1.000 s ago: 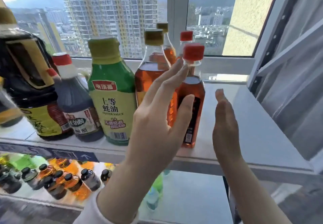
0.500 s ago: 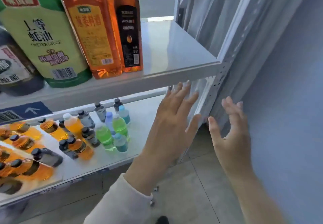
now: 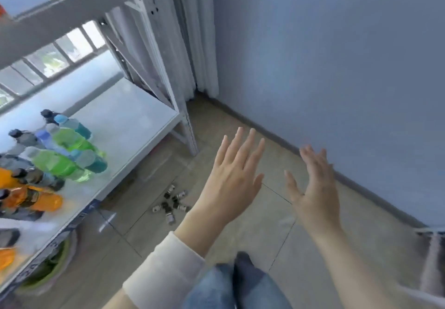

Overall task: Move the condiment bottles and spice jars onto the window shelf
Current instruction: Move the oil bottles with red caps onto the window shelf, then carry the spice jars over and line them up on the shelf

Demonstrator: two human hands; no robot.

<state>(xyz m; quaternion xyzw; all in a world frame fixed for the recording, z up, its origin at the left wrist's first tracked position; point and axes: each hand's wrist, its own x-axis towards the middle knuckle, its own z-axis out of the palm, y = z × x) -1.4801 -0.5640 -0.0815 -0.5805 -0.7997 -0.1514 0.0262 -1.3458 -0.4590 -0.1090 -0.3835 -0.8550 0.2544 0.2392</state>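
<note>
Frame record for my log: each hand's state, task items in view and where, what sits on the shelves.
left hand: open, fingers spread, holds nothing, above the floor
right hand: open, holds nothing
small jars: clustered on the floor between lower shelf and left hand, untouched
lower shelf: coloured drink bottles on its left part
upper shelf: only its front edge shows

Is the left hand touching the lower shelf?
Apart. Head view: the open left hand hovers right of the lower shelf, bare floor showing between them.

Bright daylight, motion blur, edge distortion
</note>
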